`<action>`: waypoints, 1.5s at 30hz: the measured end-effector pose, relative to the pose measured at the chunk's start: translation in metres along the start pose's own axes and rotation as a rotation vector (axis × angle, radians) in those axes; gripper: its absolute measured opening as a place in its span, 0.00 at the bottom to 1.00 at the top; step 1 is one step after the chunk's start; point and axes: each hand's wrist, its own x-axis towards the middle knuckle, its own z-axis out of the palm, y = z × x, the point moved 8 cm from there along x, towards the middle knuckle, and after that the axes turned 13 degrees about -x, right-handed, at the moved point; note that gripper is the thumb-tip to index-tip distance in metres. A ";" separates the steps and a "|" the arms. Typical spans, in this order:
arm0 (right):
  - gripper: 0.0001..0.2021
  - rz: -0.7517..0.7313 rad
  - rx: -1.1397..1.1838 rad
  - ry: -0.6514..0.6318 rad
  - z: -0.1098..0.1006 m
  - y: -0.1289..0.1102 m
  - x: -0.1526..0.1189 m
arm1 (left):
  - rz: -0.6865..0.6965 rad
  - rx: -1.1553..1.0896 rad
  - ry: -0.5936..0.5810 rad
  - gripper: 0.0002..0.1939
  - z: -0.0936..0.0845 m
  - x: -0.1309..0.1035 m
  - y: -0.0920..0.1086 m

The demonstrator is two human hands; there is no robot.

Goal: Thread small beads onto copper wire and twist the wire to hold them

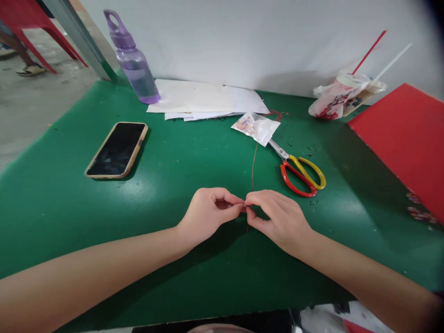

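My left hand (213,210) and my right hand (277,217) meet fingertip to fingertip just above the green table. Both are closed in a pinch. A thin brown cord (253,171) runs from between the fingertips up toward a small clear plastic bag (256,128) holding little pinkish pieces; its short end hangs below my fingers. A tiny bead-like thing shows where the fingertips touch, too small to name surely. Scissors (298,173) with one red and one yellow handle lie beyond my right hand, blades toward the bag.
A phone (118,150) lies at left. Behind it stands a purple water bottle (133,64) beside white papers (208,98). Bagged drink cups (343,95) with straws stand at the back right, near a red box-like object (405,143). A person's leg (21,51) shows by a red chair (27,18).
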 end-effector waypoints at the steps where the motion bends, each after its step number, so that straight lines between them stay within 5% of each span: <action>1: 0.09 0.001 -0.001 -0.002 0.001 0.000 0.000 | 0.000 0.009 -0.001 0.04 0.000 0.000 0.000; 15: 0.11 0.069 -0.046 0.124 -0.021 0.016 0.005 | -0.036 -0.130 -0.013 0.05 0.004 0.002 0.002; 45: 0.07 0.020 -0.021 0.007 -0.001 0.004 0.001 | -0.015 0.106 -0.044 0.05 0.002 0.002 -0.002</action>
